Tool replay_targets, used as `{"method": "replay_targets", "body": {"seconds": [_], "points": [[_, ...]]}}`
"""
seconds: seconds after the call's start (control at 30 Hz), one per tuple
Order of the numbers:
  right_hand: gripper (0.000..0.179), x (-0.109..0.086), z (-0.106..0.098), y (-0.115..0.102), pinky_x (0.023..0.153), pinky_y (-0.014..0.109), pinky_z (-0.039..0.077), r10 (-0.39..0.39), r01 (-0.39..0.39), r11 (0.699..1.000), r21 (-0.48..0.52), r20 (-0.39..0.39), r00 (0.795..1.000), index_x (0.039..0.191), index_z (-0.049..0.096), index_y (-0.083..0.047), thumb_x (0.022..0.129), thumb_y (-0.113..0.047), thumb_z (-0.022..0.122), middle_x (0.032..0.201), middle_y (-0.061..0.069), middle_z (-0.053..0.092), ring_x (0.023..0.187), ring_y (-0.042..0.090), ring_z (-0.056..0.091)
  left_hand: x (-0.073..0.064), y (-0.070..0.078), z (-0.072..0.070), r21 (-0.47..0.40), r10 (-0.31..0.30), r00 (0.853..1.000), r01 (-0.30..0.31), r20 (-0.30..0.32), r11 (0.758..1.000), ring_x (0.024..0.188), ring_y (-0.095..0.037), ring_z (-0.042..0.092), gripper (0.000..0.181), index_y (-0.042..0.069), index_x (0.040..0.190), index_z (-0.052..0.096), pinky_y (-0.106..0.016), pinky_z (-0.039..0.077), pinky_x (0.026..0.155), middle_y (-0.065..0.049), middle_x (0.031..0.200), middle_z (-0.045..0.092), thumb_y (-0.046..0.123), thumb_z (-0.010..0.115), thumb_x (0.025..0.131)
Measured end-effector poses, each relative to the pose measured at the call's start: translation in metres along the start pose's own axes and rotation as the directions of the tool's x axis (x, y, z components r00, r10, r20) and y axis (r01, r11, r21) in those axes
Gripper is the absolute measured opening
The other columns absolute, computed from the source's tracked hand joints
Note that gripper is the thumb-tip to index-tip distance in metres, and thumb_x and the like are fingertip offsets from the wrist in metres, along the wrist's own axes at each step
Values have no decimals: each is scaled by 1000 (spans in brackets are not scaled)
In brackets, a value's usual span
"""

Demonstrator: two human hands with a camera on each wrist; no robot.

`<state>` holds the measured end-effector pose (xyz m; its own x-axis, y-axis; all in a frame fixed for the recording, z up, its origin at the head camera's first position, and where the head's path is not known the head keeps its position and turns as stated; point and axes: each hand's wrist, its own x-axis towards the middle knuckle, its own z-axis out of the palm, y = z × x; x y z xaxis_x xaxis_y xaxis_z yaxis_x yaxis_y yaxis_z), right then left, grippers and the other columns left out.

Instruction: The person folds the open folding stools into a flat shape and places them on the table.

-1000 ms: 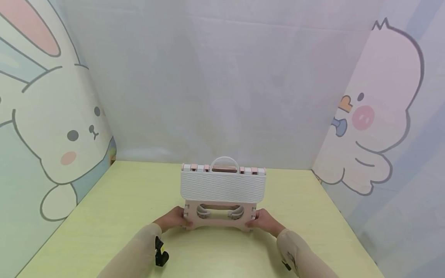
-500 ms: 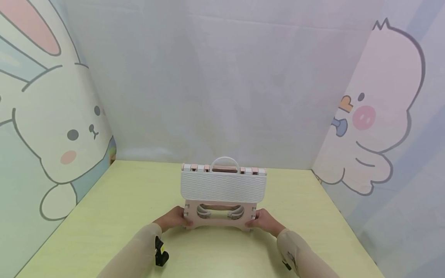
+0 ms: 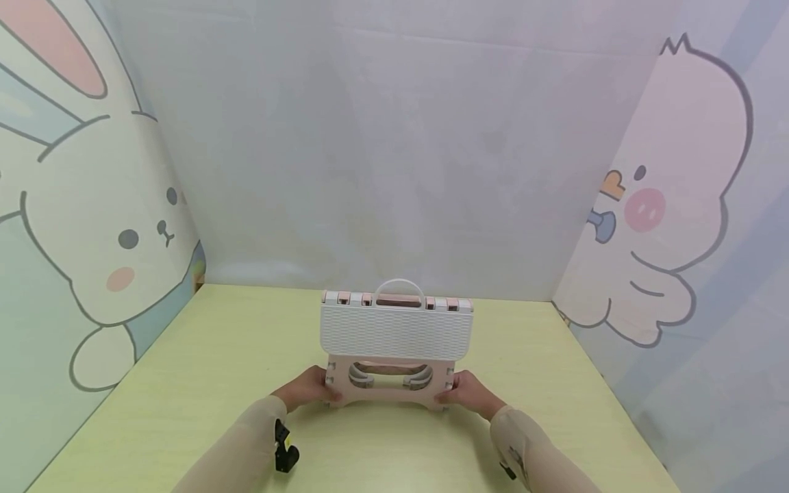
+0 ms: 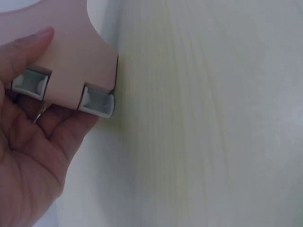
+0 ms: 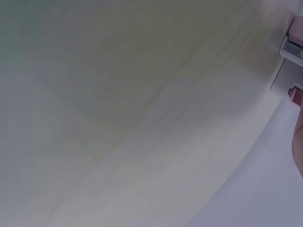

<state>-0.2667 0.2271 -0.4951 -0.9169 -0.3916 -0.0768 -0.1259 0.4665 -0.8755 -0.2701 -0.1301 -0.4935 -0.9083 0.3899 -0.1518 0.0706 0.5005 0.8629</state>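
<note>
A pink and white folding stool (image 3: 396, 332) stands on the table in the middle of the head view, its white textured top panel facing me and a white carry handle (image 3: 399, 281) arched above. Below the panel is a pink leg panel with a cut-out. My left hand (image 3: 308, 387) grips the lower left edge of that leg panel. In the left wrist view the thumb lies on the pink face (image 4: 71, 61) and the fingers curl behind. On the lower right edge, my right hand (image 3: 471, 395) holds the other side; the right wrist view catches only a sliver of this hand (image 5: 298, 142).
The pale yellow table (image 3: 234, 342) extends around the stool. A grey-white sheet (image 3: 394, 157) hangs behind it, with a printed rabbit wall (image 3: 92, 205) on the left and a printed chick wall (image 3: 678, 192) on the right.
</note>
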Motion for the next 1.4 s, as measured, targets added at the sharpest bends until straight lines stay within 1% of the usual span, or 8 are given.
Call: {"method": "replay_targets", "body": {"seconds": [0.33,0.57,0.73,0.87,1.03,1.17,1.4], "points": [[21,0,0,0,71,29,48,15,-15,1000,-2,-15,1000,89,70,10,77,-7,73,87,13,72,76,11,60,1,2,1,10,-17,1000,17,-9,1000,90,-21,62,32,-7,105,67,-48,48,87,-14,101,69,8,76,78],[21,-2,0,0,73,30,48,13,-13,1000,-1,-11,1000,90,69,10,77,-7,72,89,14,72,79,12,62,2,-1,1,9,6,1000,-6,9,1000,87,-21,62,32,-7,106,67,-46,49,84,-13,100,69,7,75,78],[22,-3,0,-3,73,30,49,5,-5,1000,9,-9,1000,92,68,11,78,-6,71,91,17,71,81,12,63,2,-1,0,8,-1,1000,1,7,1000,84,-19,60,32,-7,105,67,-44,49,81,-12,98,69,7,75,78],[21,-4,1,-4,72,31,50,-2,2,1000,16,-11,1000,91,68,13,78,-3,71,91,18,71,80,13,63,2,-1,0,11,-7,1000,7,8,1000,86,-20,60,33,-7,106,67,-45,49,83,-13,100,69,8,76,78],[22,-5,3,-6,72,30,49,10,-10,1000,8,-20,1000,91,68,13,77,-4,71,90,17,71,78,11,62,2,-2,0,16,-3,1000,3,7,1000,88,-20,61,33,-7,106,67,-47,48,86,-13,101,69,8,75,77],[21,-3,3,-4,72,29,49,18,-18,1000,-10,-28,999,91,68,13,78,-3,71,90,17,71,78,10,61,2,-2,-1,13,4,1000,-4,7,1000,87,-21,62,33,-7,106,67,-46,48,84,-13,100,69,7,75,78],[22,-1,3,0,73,31,48,25,-25,1000,-17,-33,999,92,67,15,78,-1,70,92,20,71,79,11,61,1,0,0,11,-10,1000,10,5,1000,84,-19,60,32,-7,107,67,-43,49,81,-12,99,69,7,75,79]]}}
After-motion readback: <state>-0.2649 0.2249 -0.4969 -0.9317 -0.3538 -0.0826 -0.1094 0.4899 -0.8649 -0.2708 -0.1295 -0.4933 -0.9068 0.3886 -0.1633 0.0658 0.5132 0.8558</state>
